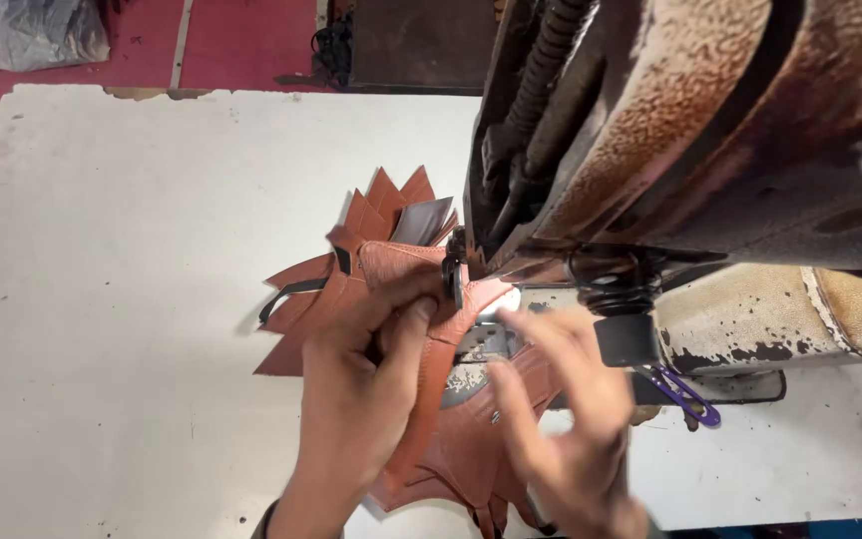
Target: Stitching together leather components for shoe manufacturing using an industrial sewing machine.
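Here, two hands worked one brown leather strip (429,379) on a white table (102,299) over red floor (241,40). The left hand (356,389) pinched it shut; the right hand (571,419) (blurred) lay open-fingered nearby. The strip's long axis ran toward one worn sewing machine (710,150).

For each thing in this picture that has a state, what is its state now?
Left hand: closed, pinching the brown leather pieces.
Right hand: open, fingers spread, blurred, over the leather near the needle plate.
Brown leather pieces: fanned out flat, one end under the presser foot.
Presser foot: down on the leather, as far as visible.
Sewing machine: worn, paint chipped.
Purple snips: lying unused under the machine.
White table: scuffed.
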